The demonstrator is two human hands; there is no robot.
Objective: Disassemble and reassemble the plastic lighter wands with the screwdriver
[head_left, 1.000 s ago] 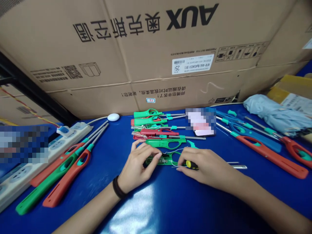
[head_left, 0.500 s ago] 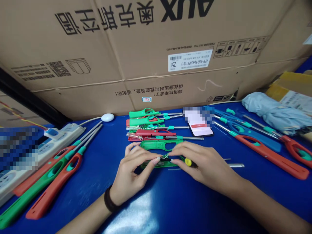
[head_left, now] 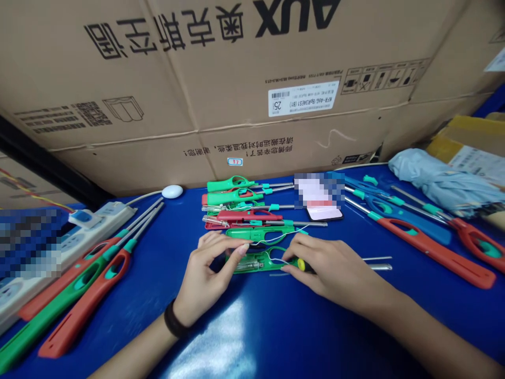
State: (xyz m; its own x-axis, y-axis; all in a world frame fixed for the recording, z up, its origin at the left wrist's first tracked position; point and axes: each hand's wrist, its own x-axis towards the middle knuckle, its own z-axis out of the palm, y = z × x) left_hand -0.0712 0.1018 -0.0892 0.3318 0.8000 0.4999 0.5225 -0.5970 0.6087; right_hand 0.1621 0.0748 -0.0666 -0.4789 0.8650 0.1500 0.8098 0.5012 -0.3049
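Note:
My left hand (head_left: 213,271) is closed in a pinch on a thin white wire (head_left: 258,242). My right hand (head_left: 327,263) is closed around a tool with a yellow-and-black handle (head_left: 301,264); its working end is hidden. Close to the right fingertips, the wire's other part runs into an opened lighter half (head_left: 246,263), a green shell with a clear fuel tank and inner parts. Whether those fingertips also grip the wire is unclear. Just behind lies the matching green shell half (head_left: 236,234). Metal tubes (head_left: 381,267) stick out past my right hand.
Opened green and red lighters (head_left: 252,216) lie in a row behind my hands. A phone (head_left: 323,202) rests beside them. Assembled long lighters (head_left: 90,289) lie left near a power strip (head_left: 65,252), others (head_left: 434,252) right. A large carton (head_left: 221,110) stands behind the blue table (head_left: 276,337).
My hands have drawn slightly apart. A small dark piece between my fingertips no longer shows there, and the white wire is now stretched out and visible above the green shell.

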